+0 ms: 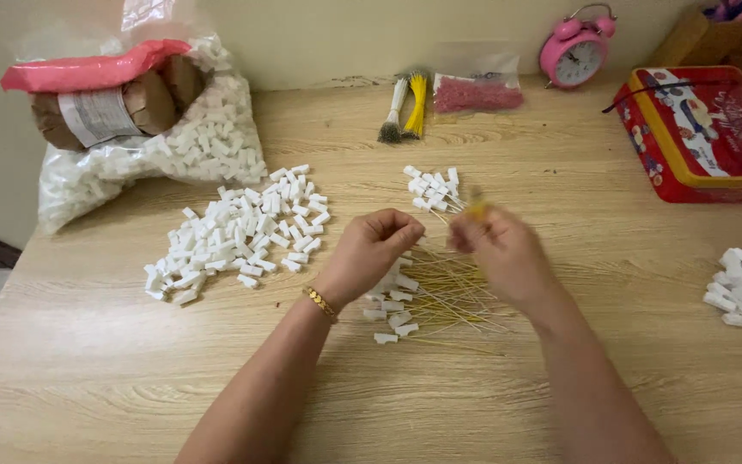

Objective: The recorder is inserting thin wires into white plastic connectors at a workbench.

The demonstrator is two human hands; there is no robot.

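The right hand (501, 249) is motion-blurred, pinching something yellow, hard to make out; the left hand (373, 245) is clenched, its contents hidden, above yellow wires (453, 296).

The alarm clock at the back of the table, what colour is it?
Pink, with a white face. The alarm clock shows in the head view, at the top right.

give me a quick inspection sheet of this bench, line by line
surface: light wooden table, grain visible
job's things: loose pile of small white plastic pieces; thin yellow wires tipped with white pieces under the hands
clutter: clear bag of white pieces; pink alarm clock; red tin; small bag of red bits
grips: left hand closed; right hand blurred, pinching a yellow wire
cables: yellow and white wire bundles at the back
surroundings: pale wall
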